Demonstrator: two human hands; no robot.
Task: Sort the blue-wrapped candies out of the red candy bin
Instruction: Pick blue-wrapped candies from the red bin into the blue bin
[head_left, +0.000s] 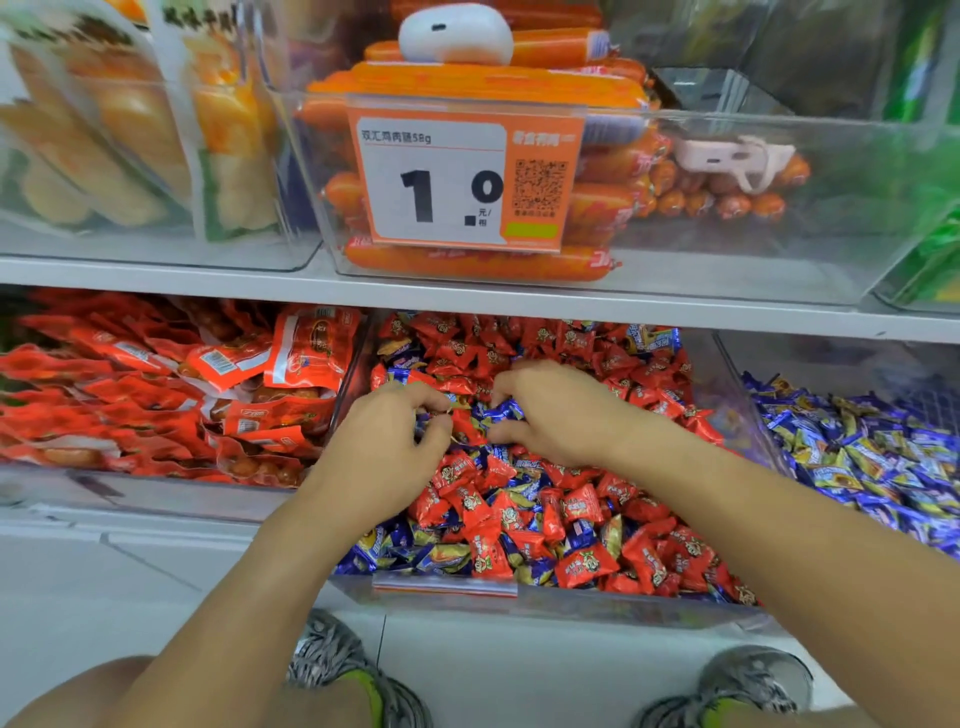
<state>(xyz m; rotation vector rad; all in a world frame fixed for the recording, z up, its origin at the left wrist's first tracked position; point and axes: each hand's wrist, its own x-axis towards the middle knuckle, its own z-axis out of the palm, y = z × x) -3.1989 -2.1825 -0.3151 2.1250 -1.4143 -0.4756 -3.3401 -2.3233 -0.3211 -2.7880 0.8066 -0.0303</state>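
You're crouching at the low shelf with both hands down in the middle of the red candy bin (561, 597), the clear tub in the centre. Your left hand (387, 434) is curling in, fingers bent tight around a small clutch of wrappers, blue showing between the fingers. Your right hand (553, 413) is working just beside it, thumb and fingers closing round a blue-wrapped candy (501, 410) at the heart of the pile. The two hands are nearly touching, fingertips facing each other.

Around them the red candies (483, 499) are lying thick, and more blue-wrapped candies (415, 553) are showing along the near edge of the bin and a few at the far right corner. To the right, in the neighbouring tub, the blue candy bin (857, 457) is sitting full of matching blue and yellow wrappers. To the left, a tub of red snack packets (171, 384) is sitting alongside.

On the shelf above, orange sausages (467, 260) are stacking up behind a price tag (457, 176) reading 1.0. Your grey shoes (337, 665) are showing at the near edge on the pale floor.
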